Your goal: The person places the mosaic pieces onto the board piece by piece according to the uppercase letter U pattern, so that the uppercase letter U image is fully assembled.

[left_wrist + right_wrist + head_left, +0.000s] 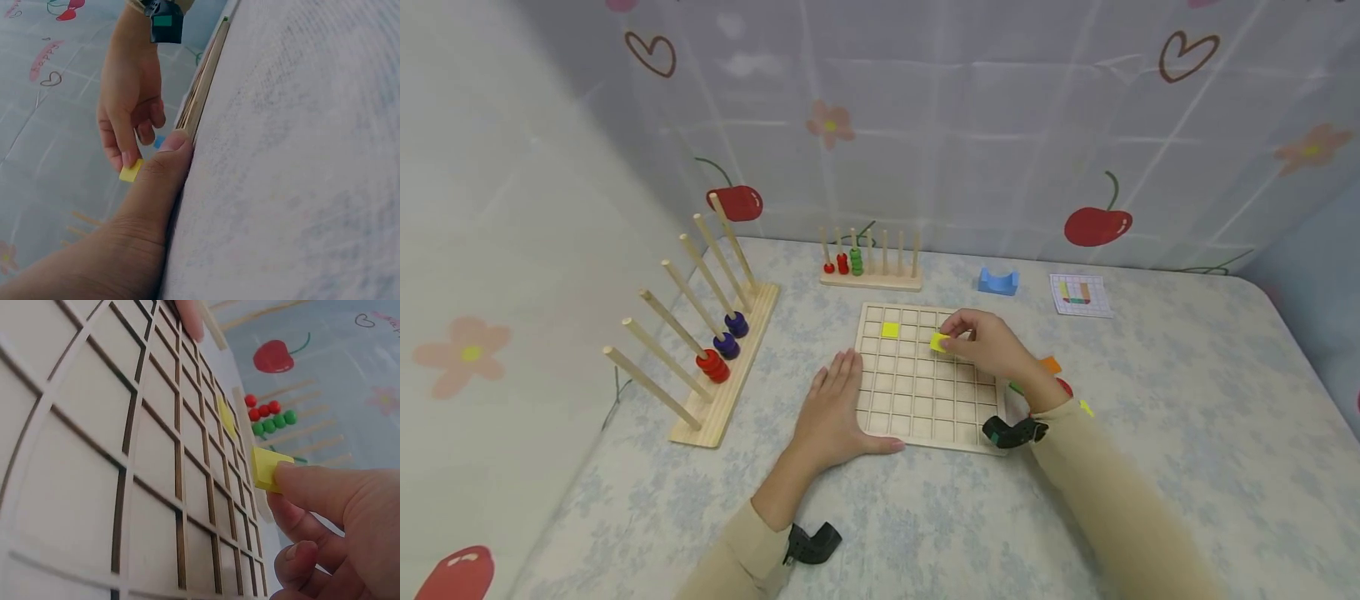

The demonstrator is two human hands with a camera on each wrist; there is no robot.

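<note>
A wooden grid board [917, 392] with square cells lies flat on the table. One yellow square tile [890, 330] sits in a cell near its far left corner. The right hand [992, 346] pinches a second yellow tile [267, 469] between thumb and finger, above the far part of the grid. In the right wrist view that tile is tilted and clear of the board. The left hand [831, 412] rests at the board's left side, fingers straight along the edge, thumb [172, 147] stretched along the near edge.
A large peg rack [737, 367] with red and blue beads stands left; a smaller one [871, 279] with red and green beads stands behind the board. A blue curved block [997, 282] and a pattern card [1081, 296] lie back right. Orange [1050, 364] and other coloured pieces lie behind the right wrist.
</note>
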